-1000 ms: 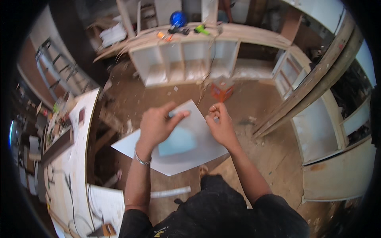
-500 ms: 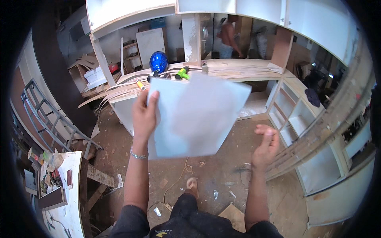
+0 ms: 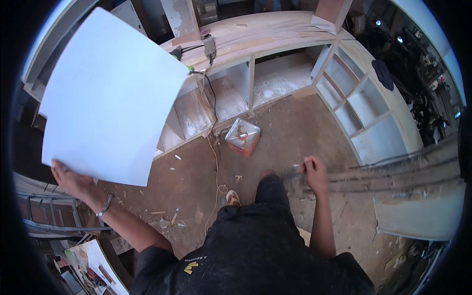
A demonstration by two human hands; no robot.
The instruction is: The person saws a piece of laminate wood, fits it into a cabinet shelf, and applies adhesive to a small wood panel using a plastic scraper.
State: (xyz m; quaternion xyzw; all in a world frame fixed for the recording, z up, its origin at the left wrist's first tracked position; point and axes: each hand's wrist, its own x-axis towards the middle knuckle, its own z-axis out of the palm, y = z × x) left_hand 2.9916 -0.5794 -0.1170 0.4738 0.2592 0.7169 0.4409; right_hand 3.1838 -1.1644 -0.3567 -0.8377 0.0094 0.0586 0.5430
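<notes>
My left hand (image 3: 73, 183) grips the lower left corner of a large, thin white board (image 3: 113, 98), with the fingers closed on its edge. The board is tilted up and out to the left, and a small notch shows in its left side. It hides part of the long bench and the shelves behind. On the other side, my right hand (image 3: 314, 174) is held out over the floor with its fingers curled in. Nothing shows in it, and it is apart from the board.
A square tin (image 3: 243, 136) stands on the floor ahead, beside a trailing cord (image 3: 216, 164). Open white cabinets (image 3: 280, 81) run under the curved bench (image 3: 265, 29). A grey corded tool (image 3: 210, 46) lies on it. A metal ladder (image 3: 54, 211) and a worktable (image 3: 101, 258) are at left.
The board has swung with my left hand from the middle to the left and turned. My view has tipped down and moved nearer the cabinets. The tin on the floor has come into sight.
</notes>
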